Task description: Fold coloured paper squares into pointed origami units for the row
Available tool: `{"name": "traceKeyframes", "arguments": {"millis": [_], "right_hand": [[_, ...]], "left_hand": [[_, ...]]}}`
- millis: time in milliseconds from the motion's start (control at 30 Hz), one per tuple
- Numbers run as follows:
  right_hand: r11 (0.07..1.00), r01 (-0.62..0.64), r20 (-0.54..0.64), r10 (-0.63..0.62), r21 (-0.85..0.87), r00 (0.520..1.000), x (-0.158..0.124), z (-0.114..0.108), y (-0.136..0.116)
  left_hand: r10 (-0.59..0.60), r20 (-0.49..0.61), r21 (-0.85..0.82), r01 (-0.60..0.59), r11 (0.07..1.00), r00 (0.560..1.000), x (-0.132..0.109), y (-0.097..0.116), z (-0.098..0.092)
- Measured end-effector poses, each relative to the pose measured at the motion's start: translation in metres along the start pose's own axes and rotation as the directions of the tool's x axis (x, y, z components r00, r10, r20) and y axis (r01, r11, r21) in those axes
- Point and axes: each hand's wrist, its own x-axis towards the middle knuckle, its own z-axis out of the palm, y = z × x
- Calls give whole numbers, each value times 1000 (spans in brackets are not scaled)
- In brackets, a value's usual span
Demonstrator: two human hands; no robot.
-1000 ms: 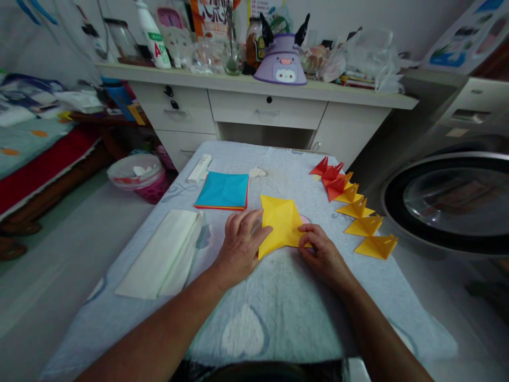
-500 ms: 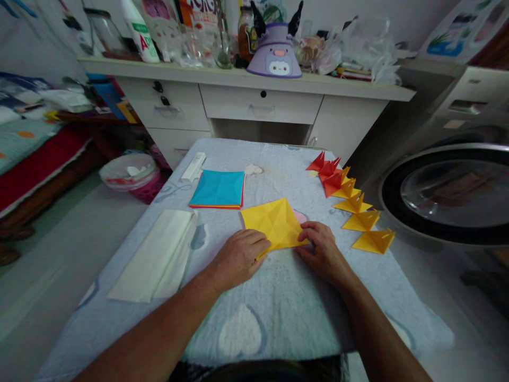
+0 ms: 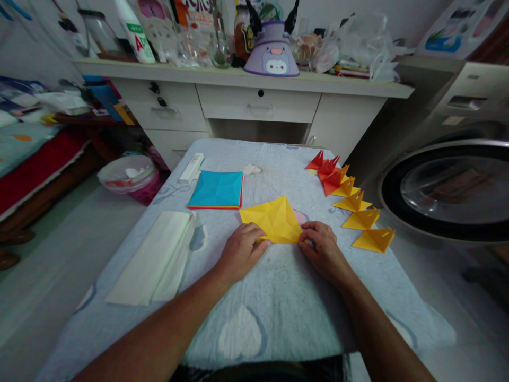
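A creased yellow sheet of origami paper (image 3: 274,218) lies on the cloth-covered table between my hands. My left hand (image 3: 243,250) pinches its near left edge, thumb against fingers. At the near right corner, my right hand (image 3: 319,243) closes its fingertips on the same sheet. Behind and to the left sits a stack of square paper (image 3: 217,189) with a creased blue sheet on top and red and yellow edges below. On the right stand several folded yellow paper pieces (image 3: 374,240) and a few red ones (image 3: 329,172) in a slanting row.
A folded pale cloth or paper (image 3: 153,257) lies at the table's left, and a small white box (image 3: 191,167) beyond it. A lined waste bin (image 3: 129,178) stands on the floor at left. Drawers (image 3: 262,101) face the far edge; a washing machine (image 3: 449,170) is at right.
My left hand has turned slightly, its thumb now along the sheet's near edge. That edge has been folded up, so the sheet looks shorter at the front. The right hand has barely moved.
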Motion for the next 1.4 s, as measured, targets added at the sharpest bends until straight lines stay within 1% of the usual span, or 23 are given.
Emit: {"name": "traceKeyframes", "arguments": {"millis": [100, 200, 433, 667, 833, 1067, 1167, 1233, 1300, 1367, 1400], "right_hand": [[1000, -11, 1, 11, -21, 1000, 2, 1, -1], [998, -34, 2, 34, -54, 999, 3, 2, -3], [988, -109, -4, 109, -113, 994, 5, 3, -10], [976, -159, -17, 159, -146, 987, 6, 4, -14], [976, -168, -36, 164, -137, 986, 6, 5, -14], [969, -170, -70, 160, -176, 985, 6, 7, -16], [968, -169, -76, 157, -187, 985, 6, 7, -16], [965, -172, -81, 158, -197, 984, 6, 7, -15], [963, -176, -85, 162, -203, 983, 6, 8, -15], [963, -177, -87, 162, -204, 983, 6, 8, -15], [964, -174, -87, 160, -203, 983, 6, 8, -15]], "left_hand": [[-47, -55, 18, 48, 999, 997, 3, -1, 3], [-92, -88, 85, 99, 991, 992, 6, -3, 3], [-181, -116, 303, 208, 930, 977, 9, -2, 3], [-218, -123, 446, 251, 859, 968, 7, 4, 5], [-235, -132, 488, 269, 830, 963, 7, 5, 5], [-228, -143, 490, 269, 829, 963, 7, 5, 7], [-200, -187, 472, 267, 840, 962, 7, 5, 8], [-144, -217, 458, 231, 859, 966, 6, 6, 9], [-35, -193, 460, 122, 880, 981, 4, 6, 9], [107, -85, 451, -57, 891, 991, 2, 6, 11], [171, -15, 433, -148, 889, 985, 1, 6, 11]]}}
